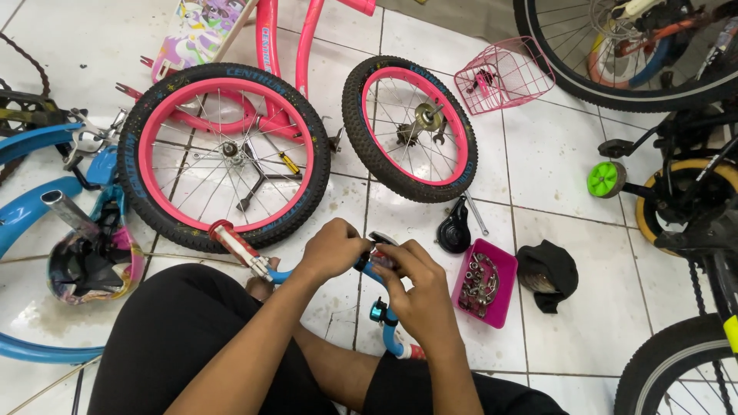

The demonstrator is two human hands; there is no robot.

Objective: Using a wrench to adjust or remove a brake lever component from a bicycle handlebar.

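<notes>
Blue steel is what both hands are busy with: a child's handlebar (384, 307) lies across the person's lap near the bottom of the scene, one end with a red grip (231, 240) pointing left toward the big pink wheel (224, 154). The left hand (332, 247) is curled around the bar by the centre clamp, fingers closed on it. The right hand (419, 288) pinches a small part at that same clamp (380, 257), fingertips drawn tight together; what exactly sits between them I cannot tell. A little blue bell (377, 312) rides on the bar just below. The bar looks stiff and fairly light, I'd judge, best held on the bare tube beside the clamp, since the glossy paint could slip and the bell might dent. To the right on the tiles sits a pink tray (486, 283) of nuts and bolts, a black saddle (453, 230) beyond it, and a smaller pink wheel (409, 128) farther off. A pink basket (503, 74) lies at the far right.
</notes>
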